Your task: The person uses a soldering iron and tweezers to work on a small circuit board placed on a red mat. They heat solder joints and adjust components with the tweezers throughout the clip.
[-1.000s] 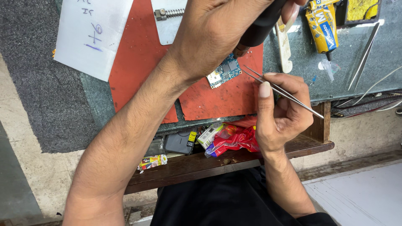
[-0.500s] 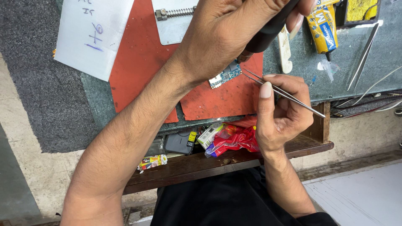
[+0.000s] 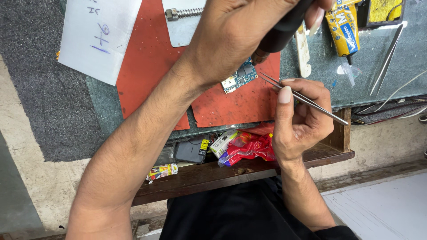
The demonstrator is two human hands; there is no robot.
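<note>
Fingers of right hand (image 3: 300, 118) pinch tweezers (image 3: 302, 98) nr circuit board (image 3: 240, 78); left hand (image 3: 235, 35) grips black tool (image 3: 284, 31).

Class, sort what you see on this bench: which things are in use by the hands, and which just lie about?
In use: circuit board; tweezers in right hand; black tool in left hand; red mat.

Lying about: paper; yellow tube; spare tweezers; red wrapper.

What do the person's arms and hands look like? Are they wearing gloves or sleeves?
No gloves. Both the left hand and the right hand are bare, with no rings or watch showing. The forearms are bare too, with fine dark hair. A bit of black sleeve shows at the right elbow. The thumbnail on the right hand is fairly long and plain.
</note>
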